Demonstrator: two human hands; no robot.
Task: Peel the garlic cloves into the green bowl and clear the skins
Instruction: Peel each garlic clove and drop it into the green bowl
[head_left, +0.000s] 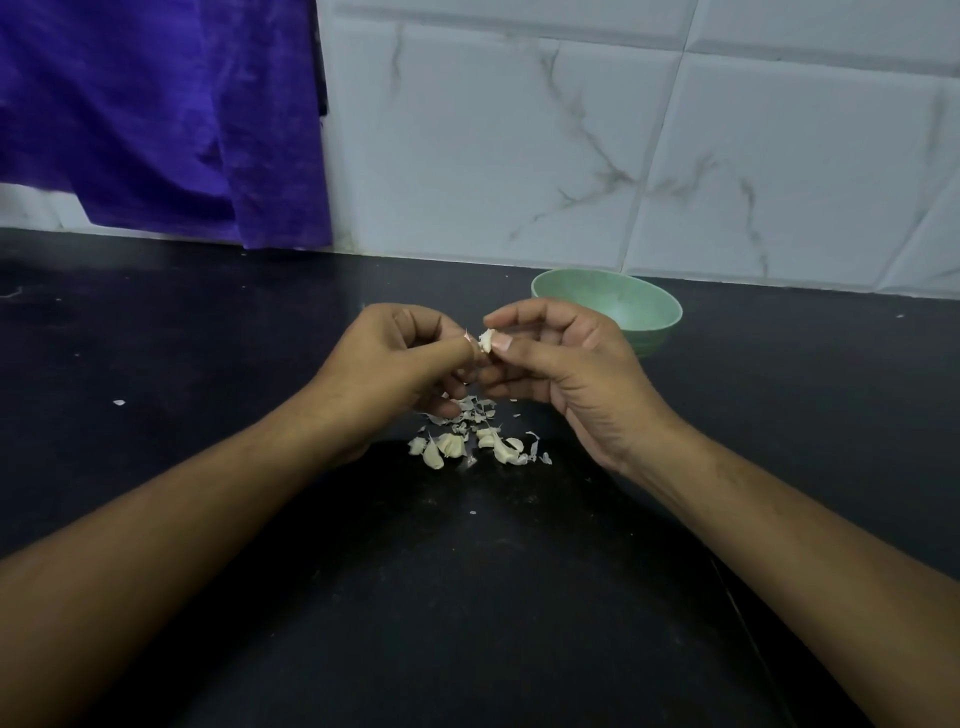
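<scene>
Both hands meet above the black counter, each pinching the same small pale garlic clove (486, 340). My right hand (561, 374) holds it between thumb and forefinger. My left hand (395, 364) has its fingers curled, with the thumb and fingertip on the clove's skin. Below the hands lies a loose heap of garlic cloves (452, 446) mixed with papery skins (475, 408). The green bowl (623, 306) stands just behind my right hand, near the wall; the part of its inside that shows holds nothing.
The black counter (467, 597) runs from the front edge to a white marble-patterned tiled wall (675, 156). A purple cloth (166, 114) hangs at the back left. Stray skin flakes lie at the left (119, 402) and in front of the heap (472, 512).
</scene>
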